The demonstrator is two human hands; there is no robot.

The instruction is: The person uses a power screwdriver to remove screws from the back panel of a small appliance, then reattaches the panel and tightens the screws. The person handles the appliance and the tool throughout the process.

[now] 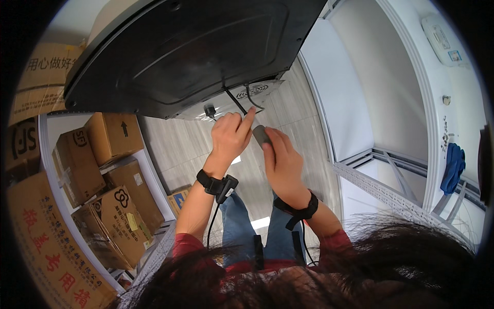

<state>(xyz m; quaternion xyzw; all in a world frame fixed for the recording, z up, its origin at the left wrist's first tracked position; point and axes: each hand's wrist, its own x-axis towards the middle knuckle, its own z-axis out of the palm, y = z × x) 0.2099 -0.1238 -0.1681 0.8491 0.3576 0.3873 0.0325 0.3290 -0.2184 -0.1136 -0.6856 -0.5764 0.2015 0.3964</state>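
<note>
Below a large black panel [180, 56], a dark straight cable [235, 100] runs down to the fingers of my left hand [230, 135]. That hand is closed around its lower end, with the index finger stretched along it. A second, thinner cable [250, 97] curves down beside it and ends close to that fingertip. In my right hand [284, 164] is a short grey cylinder [261, 135], gripped between thumb and fingers; its exact kind is not clear. The two hands are close together. A black plug [210, 110] hangs to the left of my left hand.
Behind the cables is a pale metal casing with a round fan grille [252, 91]. Cardboard boxes [121, 219] fill a white-framed shelf on the left. A white metal rack [381, 177] stands to the right, with a blue cloth [453, 169] hanging there. Grey tiles [175, 144] cover the floor.
</note>
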